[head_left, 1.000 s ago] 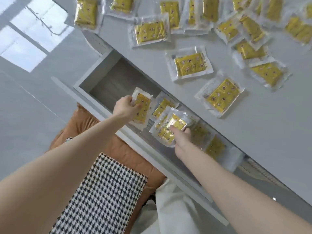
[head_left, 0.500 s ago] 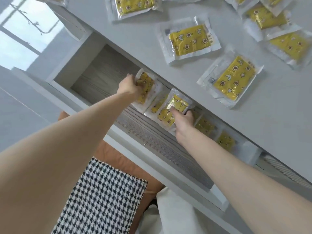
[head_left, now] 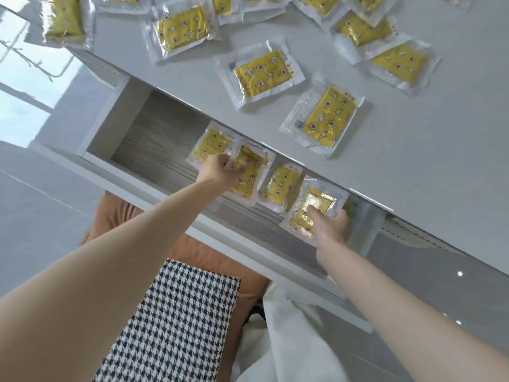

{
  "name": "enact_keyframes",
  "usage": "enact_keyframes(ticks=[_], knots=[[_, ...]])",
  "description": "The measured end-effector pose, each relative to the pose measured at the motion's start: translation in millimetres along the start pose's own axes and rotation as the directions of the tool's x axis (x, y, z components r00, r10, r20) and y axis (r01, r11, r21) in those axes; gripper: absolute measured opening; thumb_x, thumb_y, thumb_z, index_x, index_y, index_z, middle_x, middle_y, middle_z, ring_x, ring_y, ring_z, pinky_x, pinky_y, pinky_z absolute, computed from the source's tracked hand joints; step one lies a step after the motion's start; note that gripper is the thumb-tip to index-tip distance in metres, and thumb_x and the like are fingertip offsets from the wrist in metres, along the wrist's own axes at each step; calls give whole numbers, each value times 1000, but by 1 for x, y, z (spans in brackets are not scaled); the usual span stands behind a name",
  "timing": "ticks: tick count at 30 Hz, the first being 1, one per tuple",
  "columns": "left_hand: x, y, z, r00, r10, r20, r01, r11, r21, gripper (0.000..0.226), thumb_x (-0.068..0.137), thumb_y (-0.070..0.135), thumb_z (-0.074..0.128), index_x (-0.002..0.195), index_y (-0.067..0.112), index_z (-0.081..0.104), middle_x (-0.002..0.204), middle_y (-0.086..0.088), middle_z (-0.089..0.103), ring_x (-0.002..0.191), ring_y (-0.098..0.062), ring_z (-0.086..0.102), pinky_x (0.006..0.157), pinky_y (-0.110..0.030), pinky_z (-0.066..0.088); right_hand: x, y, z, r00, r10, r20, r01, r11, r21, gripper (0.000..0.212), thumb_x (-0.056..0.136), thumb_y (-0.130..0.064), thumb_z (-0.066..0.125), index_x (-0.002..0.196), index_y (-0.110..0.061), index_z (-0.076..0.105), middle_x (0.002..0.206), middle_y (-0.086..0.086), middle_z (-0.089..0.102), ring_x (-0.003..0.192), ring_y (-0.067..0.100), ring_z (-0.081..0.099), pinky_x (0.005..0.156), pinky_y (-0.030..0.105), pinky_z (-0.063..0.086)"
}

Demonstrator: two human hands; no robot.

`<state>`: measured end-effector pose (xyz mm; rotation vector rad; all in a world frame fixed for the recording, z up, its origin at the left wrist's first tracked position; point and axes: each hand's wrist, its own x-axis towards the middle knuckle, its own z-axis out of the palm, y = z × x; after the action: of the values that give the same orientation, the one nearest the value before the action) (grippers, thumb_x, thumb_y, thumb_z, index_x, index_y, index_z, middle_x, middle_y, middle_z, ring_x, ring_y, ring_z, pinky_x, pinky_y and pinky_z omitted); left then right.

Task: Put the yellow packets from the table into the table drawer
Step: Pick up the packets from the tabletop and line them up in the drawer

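The white table carries several yellow packets in clear wrap, the nearest being one by the front edge and another behind it. Below the edge, the open drawer has a grey wood-grain floor. Inside it, my left hand pinches a yellow packet lying beside a second one. My right hand grips another yellow packet at the drawer's right end, thumb on top. One more packet lies between the two hands.
The drawer's white front rail runs across below my hands. Under it are an orange cushion, a black-and-white houndstooth cloth and white fabric. Grey floor and a bright window reflection lie to the left.
My right hand has carried its packet further right along the drawer. My left hand has lowered its packet onto the drawer floor. The view has shifted, showing more tabletop.
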<state>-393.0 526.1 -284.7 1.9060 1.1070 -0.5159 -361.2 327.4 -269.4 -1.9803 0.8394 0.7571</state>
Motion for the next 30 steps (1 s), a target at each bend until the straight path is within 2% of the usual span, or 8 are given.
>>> enact_keyframes(ticks=[5,11,15,18,20,23,25,30], knots=[[-12,16,36,996,15,83,-16,1000,17,42,91,39,58,65,16,35,63,3,35,58,-14,36,48,-18,27,20,16,-35,987,-17,-159,12,1000,-29,47,89,-21,66,126,-2,45,132,16,52,114,32,55,80,31,39],[-11,30,69,983,87,159,-104,989,102,25,95,31,51,76,15,51,64,3,44,56,-11,41,46,-18,29,53,27,-40,967,-167,-193,147,983,-114,47,92,-12,60,134,-4,40,129,20,55,106,33,60,78,29,42],[-8,37,85,983,121,136,-139,982,130,23,95,30,51,81,13,56,62,4,44,55,-12,41,45,-19,28,59,40,-35,932,-301,-204,265,946,-187,54,91,4,50,141,-10,36,140,14,48,124,31,52,101,37,44],[-9,41,99,975,187,116,-204,967,155,23,94,30,53,82,12,62,65,-1,54,63,-19,48,49,-23,34,54,50,-37,897,-415,-152,367,891,-268,66,91,8,48,149,-12,26,156,7,26,142,22,29,107,12,25],[-9,42,107,967,238,87,-250,952,177,28,93,28,55,112,10,65,90,-7,68,74,-21,57,62,-25,44,49,56,-39,847,-529,-54,467,788,-402,66,92,8,47,150,-13,25,159,3,17,147,16,13,99,1,15],[-12,38,114,940,342,12,-337,918,209,47,90,17,61,134,12,48,129,-7,58,105,-23,60,87,-31,51,48,66,-39,716,-672,189,630,506,-590,65,90,6,50,148,-17,32,159,0,18,148,19,10,111,29,32],[-17,33,114,900,434,-39,-411,876,255,57,86,11,66,137,13,42,138,-8,45,122,-26,48,100,-34,45,51,69,-39,661,-662,354,686,341,-642,66,89,4,50,149,-17,32,160,2,16,148,25,11,116,39,30],[-24,13,114,775,584,241,-604,571,556,63,91,20,59,146,31,30,158,1,16,144,-25,18,117,-40,23,59,65,-38,666,-474,576,688,92,-719,73,99,-16,42,154,-21,-5,162,6,-4,149,29,-6,122,43,10]])
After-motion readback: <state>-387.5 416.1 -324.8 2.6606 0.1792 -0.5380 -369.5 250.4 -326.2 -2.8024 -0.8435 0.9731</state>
